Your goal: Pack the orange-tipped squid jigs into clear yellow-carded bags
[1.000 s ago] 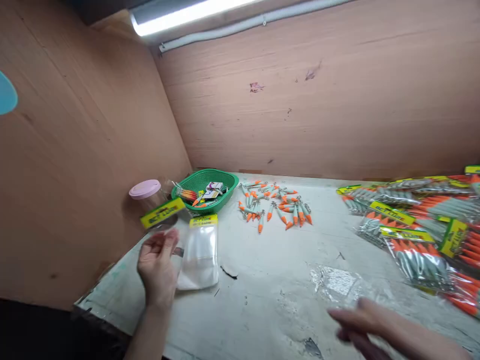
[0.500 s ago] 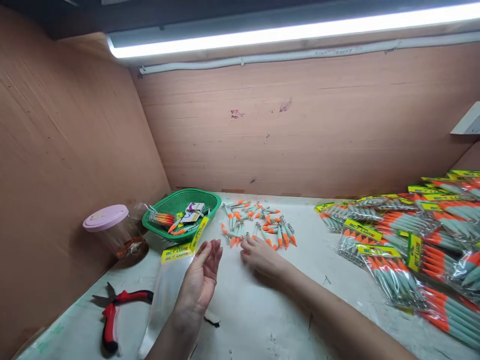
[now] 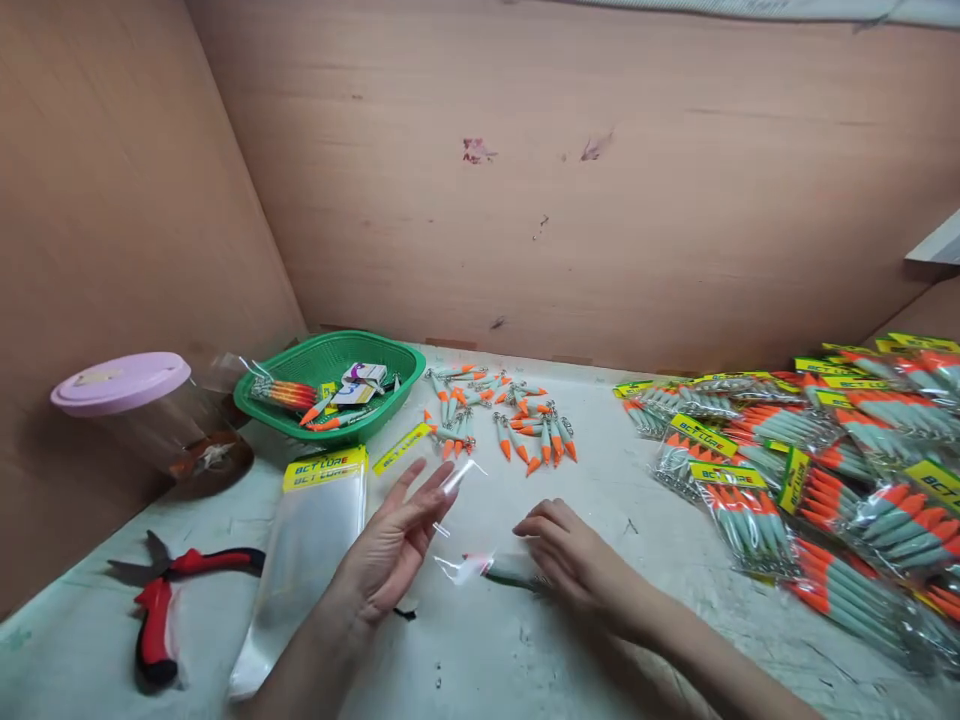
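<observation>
Furthest left, a clear plastic jar with a pink lid (image 3: 120, 385) stands by the wooden side wall, and in front of it red-handled pliers (image 3: 161, 600) lie on the white worktop (image 3: 660, 560). Next comes a stack of empty clear bags with yellow headers (image 3: 315, 520), just below a green plastic basket (image 3: 330, 385) of odd lures and cards. The left hand (image 3: 390, 545) is open, palm turned inward and fingers stretched, with a thin clear plastic bag with a yellow header (image 3: 457, 478) resting loosely against its fingertips. The right hand (image 3: 574, 560) has its fingers curled down on one grey-green fishing lure with an orange tip (image 3: 501, 573), which lies on the worktop at the bag's lower mouth. Beyond the hands is a loose scatter of matching lures (image 3: 517, 425), and at far right a heap of filled packets (image 3: 825, 470). The likeliest trouble is the flimsy bag: barely held, it could slip or fold shut. The lure's metal end looks sharp, so it might snag the film or prick a finger.
</observation>
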The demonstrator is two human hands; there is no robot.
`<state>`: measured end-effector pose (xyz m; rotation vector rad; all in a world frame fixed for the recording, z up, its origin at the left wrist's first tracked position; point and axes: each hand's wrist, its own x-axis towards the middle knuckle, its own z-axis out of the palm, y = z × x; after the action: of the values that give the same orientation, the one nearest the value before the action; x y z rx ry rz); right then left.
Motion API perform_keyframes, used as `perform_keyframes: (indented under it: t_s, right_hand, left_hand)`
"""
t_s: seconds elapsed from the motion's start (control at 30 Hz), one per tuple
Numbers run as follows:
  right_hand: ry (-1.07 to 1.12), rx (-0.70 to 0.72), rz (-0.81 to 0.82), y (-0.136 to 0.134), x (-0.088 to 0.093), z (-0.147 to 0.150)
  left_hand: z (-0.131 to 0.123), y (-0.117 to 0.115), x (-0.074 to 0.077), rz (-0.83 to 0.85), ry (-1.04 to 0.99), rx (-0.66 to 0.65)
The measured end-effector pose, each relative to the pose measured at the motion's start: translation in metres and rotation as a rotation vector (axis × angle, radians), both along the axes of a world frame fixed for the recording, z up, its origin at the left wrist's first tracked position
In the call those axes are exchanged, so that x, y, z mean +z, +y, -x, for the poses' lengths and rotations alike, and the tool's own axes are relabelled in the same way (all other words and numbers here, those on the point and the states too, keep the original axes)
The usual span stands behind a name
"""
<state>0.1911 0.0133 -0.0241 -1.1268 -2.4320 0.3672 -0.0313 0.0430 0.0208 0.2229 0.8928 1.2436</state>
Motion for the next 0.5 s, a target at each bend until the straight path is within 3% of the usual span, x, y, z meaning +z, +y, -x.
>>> perform_keyframes:
  t_s: [0.1,0.37,0.5]
  right_hand:
    - [0.029,0.148,0.167,-0.013,0.011,-0.019]
    - [-0.062,0.135,-0.054,-0.046,-0.012,-0.007]
    - [0.126,0.130,0.070,-0.071,0.007,-0.022]
  left_hand:
    - [-0.006,-0.004,-0.006,0.016,0.035,-0.052]
    - [-0.010,-0.007,-0.018,-0.014,0.142,-0.108]
    - [-0.011,-0.005,-0.022,-0.027,0.183,-0.068]
